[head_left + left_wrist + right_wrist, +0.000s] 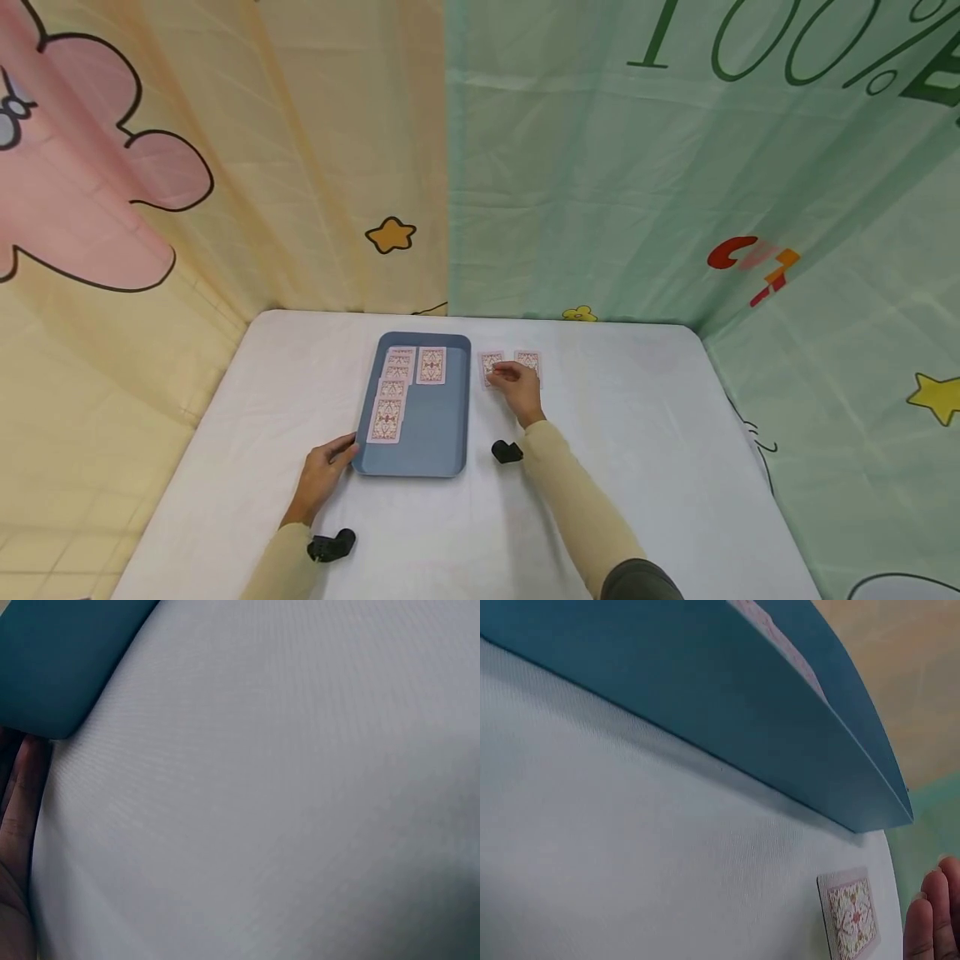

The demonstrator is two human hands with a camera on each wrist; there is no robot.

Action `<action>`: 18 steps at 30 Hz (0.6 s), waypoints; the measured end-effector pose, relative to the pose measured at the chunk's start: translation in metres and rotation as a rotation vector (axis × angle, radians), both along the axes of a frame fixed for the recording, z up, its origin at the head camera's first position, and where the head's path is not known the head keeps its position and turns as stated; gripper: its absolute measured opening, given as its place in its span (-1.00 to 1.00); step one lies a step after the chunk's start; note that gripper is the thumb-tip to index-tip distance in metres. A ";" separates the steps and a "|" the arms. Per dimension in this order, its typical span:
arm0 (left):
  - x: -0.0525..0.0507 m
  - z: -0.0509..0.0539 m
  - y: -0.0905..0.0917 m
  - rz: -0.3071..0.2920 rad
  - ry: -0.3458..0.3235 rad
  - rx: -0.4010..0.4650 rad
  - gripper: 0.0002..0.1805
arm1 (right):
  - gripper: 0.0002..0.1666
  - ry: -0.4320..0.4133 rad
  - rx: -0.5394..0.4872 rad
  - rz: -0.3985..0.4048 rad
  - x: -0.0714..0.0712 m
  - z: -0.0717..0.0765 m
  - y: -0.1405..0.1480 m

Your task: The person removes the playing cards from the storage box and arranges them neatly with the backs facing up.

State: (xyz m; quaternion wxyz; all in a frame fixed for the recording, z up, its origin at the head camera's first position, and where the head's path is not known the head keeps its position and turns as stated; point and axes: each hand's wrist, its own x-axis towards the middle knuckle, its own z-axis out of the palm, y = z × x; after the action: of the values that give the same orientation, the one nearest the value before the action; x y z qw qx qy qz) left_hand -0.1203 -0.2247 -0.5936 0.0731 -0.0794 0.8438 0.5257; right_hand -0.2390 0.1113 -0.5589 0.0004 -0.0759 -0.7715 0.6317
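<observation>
The right hand (519,390), fingers extended and loosely together, is at the left playing card (853,919) of two lying right of the tray, though whether it touches it I cannot tell; the left hand (321,477) sets straight fingers against the near-left corner of the smooth, round-cornered blue tray (435,425). Inside, an overlapping column of red-and-white patterned cards (386,419) runs along the left, a single card (432,365) beside its far end. Finely ribbed white cloth (645,450) lies beneath.

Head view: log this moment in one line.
left hand: touching tray corner; right hand: over card beside tray; cards: backs up, some in tray, two outside
</observation>
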 end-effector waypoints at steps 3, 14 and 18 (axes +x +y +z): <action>0.000 0.000 0.000 0.004 0.010 -0.003 -0.50 | -0.69 0.038 -0.025 0.028 0.003 0.003 -0.011; 0.000 -0.003 0.002 0.004 0.058 -0.017 -0.48 | -0.69 0.101 0.007 0.112 0.011 0.010 -0.047; -0.001 -0.002 0.001 0.002 0.012 -0.019 -0.51 | -0.70 0.108 0.008 0.139 0.015 0.013 -0.058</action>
State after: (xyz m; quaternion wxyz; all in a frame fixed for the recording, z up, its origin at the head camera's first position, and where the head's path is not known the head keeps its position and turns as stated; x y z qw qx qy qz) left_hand -0.1213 -0.2237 -0.5954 0.0668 -0.0779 0.8491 0.5182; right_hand -0.2241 0.0529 -0.5460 -0.0016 0.0119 -0.7761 0.6305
